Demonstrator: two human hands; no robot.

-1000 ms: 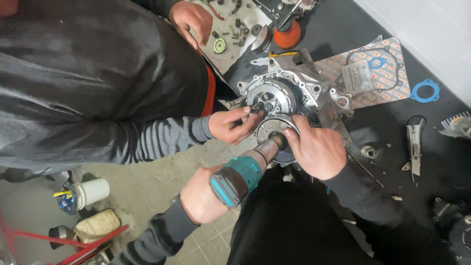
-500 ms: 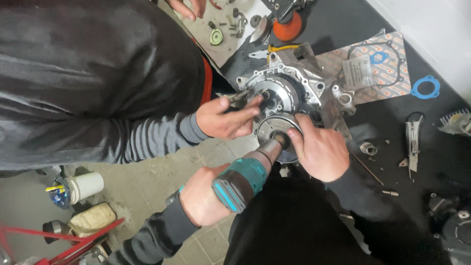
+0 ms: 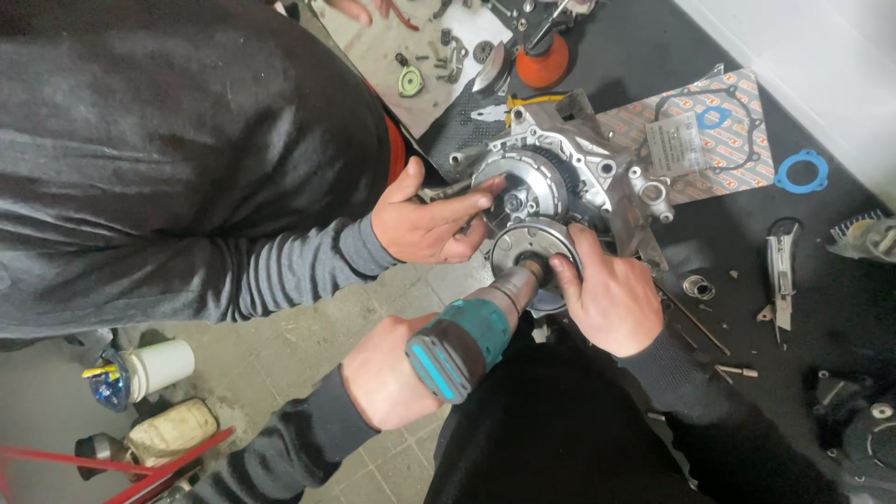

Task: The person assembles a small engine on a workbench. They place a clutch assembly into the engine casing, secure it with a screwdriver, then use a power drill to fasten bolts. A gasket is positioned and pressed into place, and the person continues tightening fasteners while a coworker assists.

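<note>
My left hand (image 3: pixel 387 383) grips a teal and black power driver (image 3: pixel 467 341). The driver's nose is pressed into the centre of a round metal disc (image 3: pixel 523 241) on a grey engine case (image 3: pixel 597 182). My right hand (image 3: pixel 607 299) wraps the disc's lower right rim, fingers beside the driver's nose. A co-worker in a grey sweater reaches in from the left. That person's hand (image 3: pixel 429 224) rests on the toothed clutch drum (image 3: pixel 523 182) just above my disc.
The engine sits at the edge of a black bench (image 3: pixel 840 308). A gasket packet (image 3: pixel 695 140), a blue gasket ring (image 3: pixel 801 171), an orange round tool (image 3: pixel 543 67) and loose bolts (image 3: pixel 448 51) lie around it. A white jar (image 3: pixel 159 364) and a canister (image 3: pixel 168 429) stand on the floor.
The co-worker's hand has shifted further onto the clutch drum, and their other hand has slid almost out of view at the top. My hands and driver stay at the disc.
</note>
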